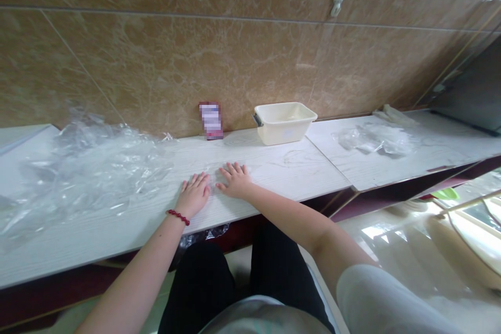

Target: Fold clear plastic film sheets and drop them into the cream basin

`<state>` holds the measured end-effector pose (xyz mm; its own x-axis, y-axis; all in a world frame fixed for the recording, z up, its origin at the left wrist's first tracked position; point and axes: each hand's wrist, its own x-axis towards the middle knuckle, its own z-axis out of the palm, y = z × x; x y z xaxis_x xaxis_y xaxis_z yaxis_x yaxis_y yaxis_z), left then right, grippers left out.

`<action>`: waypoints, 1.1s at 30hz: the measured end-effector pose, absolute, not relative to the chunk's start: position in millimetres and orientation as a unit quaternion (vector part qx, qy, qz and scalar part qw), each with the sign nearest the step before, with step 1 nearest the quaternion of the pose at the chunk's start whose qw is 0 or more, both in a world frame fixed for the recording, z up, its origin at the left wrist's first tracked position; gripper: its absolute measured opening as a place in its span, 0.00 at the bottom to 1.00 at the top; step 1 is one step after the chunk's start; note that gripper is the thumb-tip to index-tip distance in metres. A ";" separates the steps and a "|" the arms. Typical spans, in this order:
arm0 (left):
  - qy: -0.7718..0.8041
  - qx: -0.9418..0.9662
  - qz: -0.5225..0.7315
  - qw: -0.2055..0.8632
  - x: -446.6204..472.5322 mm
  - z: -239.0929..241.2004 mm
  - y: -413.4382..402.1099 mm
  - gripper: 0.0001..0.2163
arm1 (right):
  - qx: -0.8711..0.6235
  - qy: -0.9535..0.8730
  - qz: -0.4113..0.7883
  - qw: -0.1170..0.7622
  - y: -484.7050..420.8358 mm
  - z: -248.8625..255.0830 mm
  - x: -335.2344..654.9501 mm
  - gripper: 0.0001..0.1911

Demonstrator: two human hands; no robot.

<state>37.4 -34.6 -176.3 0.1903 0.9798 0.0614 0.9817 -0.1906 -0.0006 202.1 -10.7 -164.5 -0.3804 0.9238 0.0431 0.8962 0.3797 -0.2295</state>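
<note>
My left hand (194, 194) lies flat on the white wood-grain counter (274, 172), fingers stretched out, a red bead bracelet on its wrist. Right beside it, my right hand (235, 180) also rests palm down with fingers spread. Both press on what looks like a thin clear plastic sheet (213, 180), hard to make out against the white top. Neither hand grips anything. A large heap of crumpled clear plastic film (86, 167) spreads over the counter just left of my left hand.
A cream plastic tub (284, 122) stands by the brown marble wall behind my right hand, with a small red packet (211, 120) to its left. More crumpled plastic (371, 138) lies on the right counter section. A shiny floor is below right.
</note>
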 end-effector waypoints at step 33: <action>-0.643 -0.764 -0.054 -0.009 91.2 -176.8 -12.5 0.29 | -0.490 -0.852 0.058 0.174 -8.4 -157.8 269.6 0.23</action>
